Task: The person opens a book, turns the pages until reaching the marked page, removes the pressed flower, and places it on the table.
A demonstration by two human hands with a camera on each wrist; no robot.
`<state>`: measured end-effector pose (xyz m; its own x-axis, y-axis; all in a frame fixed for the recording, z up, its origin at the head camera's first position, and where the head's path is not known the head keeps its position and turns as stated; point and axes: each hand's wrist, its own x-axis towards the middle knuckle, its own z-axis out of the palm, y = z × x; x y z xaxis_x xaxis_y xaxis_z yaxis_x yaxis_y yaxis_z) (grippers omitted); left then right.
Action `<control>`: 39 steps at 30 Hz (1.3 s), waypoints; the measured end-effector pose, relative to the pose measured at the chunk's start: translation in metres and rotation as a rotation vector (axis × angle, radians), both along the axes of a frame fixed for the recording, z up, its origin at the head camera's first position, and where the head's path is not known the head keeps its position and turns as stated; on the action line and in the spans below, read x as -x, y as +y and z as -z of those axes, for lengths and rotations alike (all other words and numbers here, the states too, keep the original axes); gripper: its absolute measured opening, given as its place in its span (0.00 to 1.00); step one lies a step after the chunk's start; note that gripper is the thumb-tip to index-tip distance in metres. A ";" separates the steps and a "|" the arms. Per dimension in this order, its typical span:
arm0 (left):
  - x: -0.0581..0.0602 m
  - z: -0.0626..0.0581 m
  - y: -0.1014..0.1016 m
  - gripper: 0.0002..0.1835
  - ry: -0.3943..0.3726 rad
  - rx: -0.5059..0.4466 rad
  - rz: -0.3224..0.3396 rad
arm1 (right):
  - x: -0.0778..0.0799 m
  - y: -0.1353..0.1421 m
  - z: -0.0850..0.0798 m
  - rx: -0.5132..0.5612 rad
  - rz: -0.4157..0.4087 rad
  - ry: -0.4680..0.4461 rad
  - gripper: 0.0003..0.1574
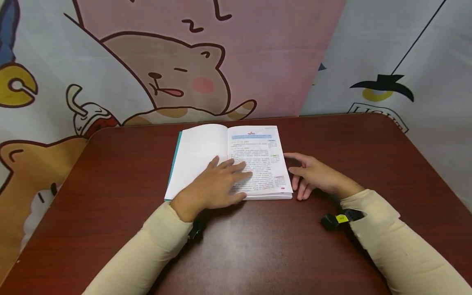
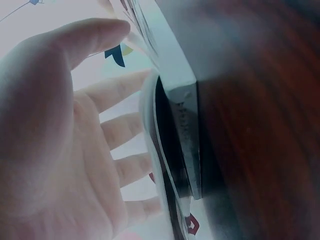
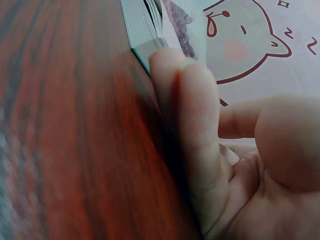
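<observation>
An open book (image 1: pixel 258 143) lies on the brown wooden table, its left page blank white and its right page printed. Across the inner fold my left hand (image 1: pixel 212 186) rests with fingers spread over both pages; in the left wrist view its fingers (image 2: pixel 122 130) reach onto the page by the spine end. Beside the book's right edge is my right hand (image 1: pixel 313 174), fingers loosely bent, fingertips right at the page edge. The right wrist view shows those fingers (image 3: pixel 200 110) low over the table, near the book's corner (image 3: pixel 150 47).
The brown table (image 1: pixel 258 246) ends at a back edge just behind the book. A cartoon-printed cloth (image 1: pixel 273 61) hangs behind it. Each wrist carries a black strap, the right one with a camera (image 1: pixel 329 221) near the tabletop.
</observation>
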<state>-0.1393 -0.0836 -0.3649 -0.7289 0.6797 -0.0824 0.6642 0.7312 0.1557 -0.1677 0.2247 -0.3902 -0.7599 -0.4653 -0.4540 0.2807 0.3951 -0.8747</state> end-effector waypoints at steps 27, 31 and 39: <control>0.001 0.000 0.003 0.17 0.146 -0.084 0.149 | 0.003 -0.001 0.003 -0.009 0.024 -0.010 0.40; 0.001 0.000 0.003 0.24 0.178 -0.118 0.151 | 0.002 -0.001 0.001 -0.007 0.020 -0.004 0.40; 0.000 -0.001 0.004 0.46 0.238 -0.156 0.138 | 0.002 -0.001 0.000 -0.011 0.020 -0.007 0.41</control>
